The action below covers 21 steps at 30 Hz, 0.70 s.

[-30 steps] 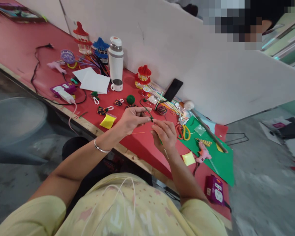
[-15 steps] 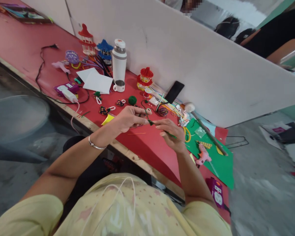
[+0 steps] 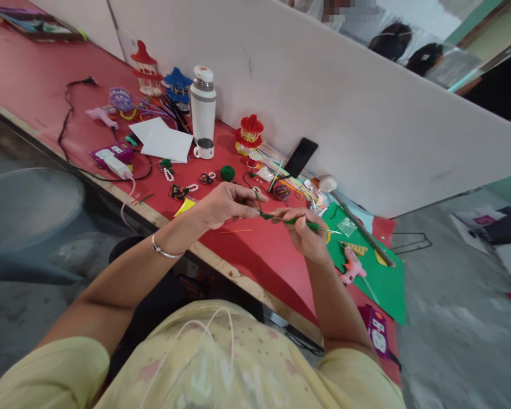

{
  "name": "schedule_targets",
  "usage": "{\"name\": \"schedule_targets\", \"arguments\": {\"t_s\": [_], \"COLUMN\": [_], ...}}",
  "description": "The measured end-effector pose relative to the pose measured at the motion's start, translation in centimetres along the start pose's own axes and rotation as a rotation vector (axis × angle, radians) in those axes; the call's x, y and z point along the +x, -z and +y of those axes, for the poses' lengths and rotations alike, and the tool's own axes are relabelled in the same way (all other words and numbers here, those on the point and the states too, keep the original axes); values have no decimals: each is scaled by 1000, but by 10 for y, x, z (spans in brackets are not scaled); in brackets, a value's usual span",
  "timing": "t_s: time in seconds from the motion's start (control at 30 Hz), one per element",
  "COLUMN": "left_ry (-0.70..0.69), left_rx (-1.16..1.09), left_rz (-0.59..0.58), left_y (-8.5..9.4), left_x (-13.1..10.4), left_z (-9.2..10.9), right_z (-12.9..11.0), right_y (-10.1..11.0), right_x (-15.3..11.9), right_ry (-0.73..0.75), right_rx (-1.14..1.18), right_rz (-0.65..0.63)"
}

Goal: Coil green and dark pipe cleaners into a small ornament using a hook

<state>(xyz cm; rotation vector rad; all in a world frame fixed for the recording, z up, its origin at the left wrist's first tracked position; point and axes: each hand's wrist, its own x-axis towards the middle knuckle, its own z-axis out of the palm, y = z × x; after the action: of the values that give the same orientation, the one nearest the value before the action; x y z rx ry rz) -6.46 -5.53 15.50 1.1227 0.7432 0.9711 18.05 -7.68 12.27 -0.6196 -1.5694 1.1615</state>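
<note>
Over the red tabletop (image 3: 255, 261), my left hand (image 3: 223, 205) pinches a small piece of dark green yarn work (image 3: 266, 216), with a strand rising over the fingers. My right hand (image 3: 310, 237) is closed around a crochet hook (image 3: 310, 225) with a green grip, its thin metal shaft showing past the hand on the right. The hook's other end meets the yarn work between the two hands; the exact stitch is too small to make out. A green yarn ball (image 3: 227, 173) lies just beyond my left hand.
Behind my hands stand a white flask (image 3: 203, 108), its cup (image 3: 205, 149) and a red lantern-like craft (image 3: 250, 132). A phone (image 3: 301, 157) leans by the partition (image 3: 323, 108). Rightward lie a green sheet (image 3: 383, 289) and a pink glue gun (image 3: 352, 266). Beaded yarn pieces (image 3: 179, 191) lie left.
My right hand has turned and its thumb has lifted, so more of the hook's green grip shows. My left hand keeps its pinch nearly in place. The view has shifted slightly.
</note>
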Motion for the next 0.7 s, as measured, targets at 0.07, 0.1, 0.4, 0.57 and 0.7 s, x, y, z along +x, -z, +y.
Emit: {"name": "schedule_targets", "arguments": {"t_s": [0.07,0.1,0.4,0.57,0.7], "left_ry": [-7,-16,4,-71,-111], "left_rx": [-46,-67,-107,-81,-146], "left_rz": [0,10,80,147,209], "left_y": [-6,-9,-9,-8,-17], "left_x": [1,2,0,4,6], "left_z": [-2,-3,-8,-13,-21], "right_z": [13,19,17,16,19], "right_y": [-11,-17,-29,-30,-32], "right_x": [0,0,0,-1,-2], "right_ry": [-11,12,268,284,327], "right_rx": [93,110,-363,-374,-559], "right_rz": [93,135,162,196,222]}}
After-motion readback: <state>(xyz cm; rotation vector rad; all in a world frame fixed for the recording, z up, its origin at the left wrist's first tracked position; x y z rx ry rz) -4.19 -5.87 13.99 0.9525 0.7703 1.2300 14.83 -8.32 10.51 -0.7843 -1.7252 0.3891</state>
